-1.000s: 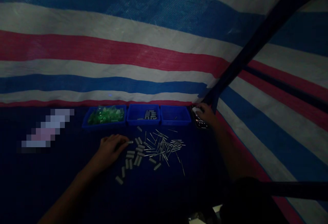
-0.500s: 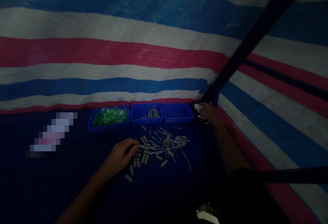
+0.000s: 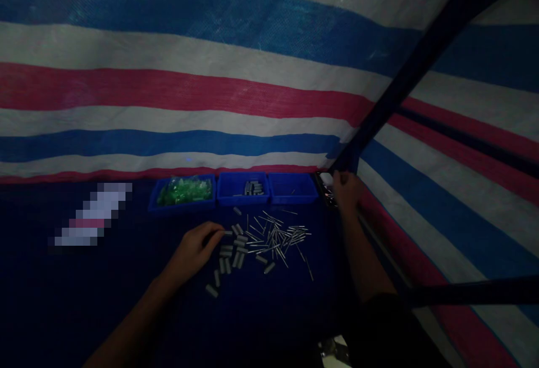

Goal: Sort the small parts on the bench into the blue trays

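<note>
My left hand (image 3: 194, 249) lies on the dark blue surface with its fingers drawn together, the tips pinching a short grey cylinder (image 3: 228, 233) at the left edge of a scatter of similar grey cylinders (image 3: 231, 256). Thin metal pins (image 3: 275, 236) lie spread just right of them. My right hand (image 3: 346, 189) reaches to the back right corner and rests on a dark device (image 3: 327, 188) with a small bright spot; its fingers curl over it in the dim light.
Three blue trays stand in a row at the back: one with green pieces (image 3: 183, 191), one with grey cylinders (image 3: 242, 188), one nearly bare (image 3: 292, 187). A striped red, white and blue tarp (image 3: 210, 87) forms the wall. A dark pole (image 3: 404, 76) slants up at right.
The view shifted slightly. My left hand slid a little right into the cylinders and back toward their left edge. My right hand stayed at the corner device, turning slightly.
</note>
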`<state>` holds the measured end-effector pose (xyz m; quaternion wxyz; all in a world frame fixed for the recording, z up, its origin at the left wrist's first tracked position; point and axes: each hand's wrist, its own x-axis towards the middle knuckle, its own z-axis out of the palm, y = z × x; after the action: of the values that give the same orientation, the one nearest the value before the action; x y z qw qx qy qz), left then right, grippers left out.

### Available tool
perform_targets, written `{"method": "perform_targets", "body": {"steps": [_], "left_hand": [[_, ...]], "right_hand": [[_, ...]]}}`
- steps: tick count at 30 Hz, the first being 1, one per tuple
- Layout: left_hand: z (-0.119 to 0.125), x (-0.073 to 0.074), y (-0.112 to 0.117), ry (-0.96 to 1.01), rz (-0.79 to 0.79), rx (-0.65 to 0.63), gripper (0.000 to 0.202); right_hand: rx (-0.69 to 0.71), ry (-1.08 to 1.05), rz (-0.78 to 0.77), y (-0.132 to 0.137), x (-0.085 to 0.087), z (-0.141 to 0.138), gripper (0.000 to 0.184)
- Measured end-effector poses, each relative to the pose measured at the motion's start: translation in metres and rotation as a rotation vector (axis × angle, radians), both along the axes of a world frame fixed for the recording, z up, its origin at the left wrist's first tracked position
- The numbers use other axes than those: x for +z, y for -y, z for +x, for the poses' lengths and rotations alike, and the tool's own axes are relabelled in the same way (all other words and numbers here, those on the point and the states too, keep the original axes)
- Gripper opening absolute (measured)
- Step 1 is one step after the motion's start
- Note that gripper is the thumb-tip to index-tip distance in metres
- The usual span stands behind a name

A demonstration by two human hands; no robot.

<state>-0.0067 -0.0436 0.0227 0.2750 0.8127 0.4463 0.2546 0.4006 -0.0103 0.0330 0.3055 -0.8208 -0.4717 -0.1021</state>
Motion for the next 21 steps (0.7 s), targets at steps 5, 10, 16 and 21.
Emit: {"method": "perform_targets", "body": {"steps": [5, 10, 16, 21], "left_hand": [[0.006, 0.003, 0.003, 0.097, -0.029, 0.076, 0.031], [0.013, 0.006, 0.011, 0.208, -0.051, 0.099, 0.035], [0.019, 0.006, 0.02, 0.162, -0.02, 0.045, 0.036], [0.017, 0.009, 0.024, 0.154, 0.043, -0.027, 0.026]], "right_hand": [[0.375, -0.128, 0.279, 0.046, 0.017, -0.125, 0.031], [0.98, 0.083, 0.087, 0.085, 0.006, -0.223, 0.028], [1.014, 0.127, 0.1, 0.089, -0.002, -0.22, 0.02], [0.968, -0.022, 0.137, 0.089, -0.002, -0.219, 0.017]]}}
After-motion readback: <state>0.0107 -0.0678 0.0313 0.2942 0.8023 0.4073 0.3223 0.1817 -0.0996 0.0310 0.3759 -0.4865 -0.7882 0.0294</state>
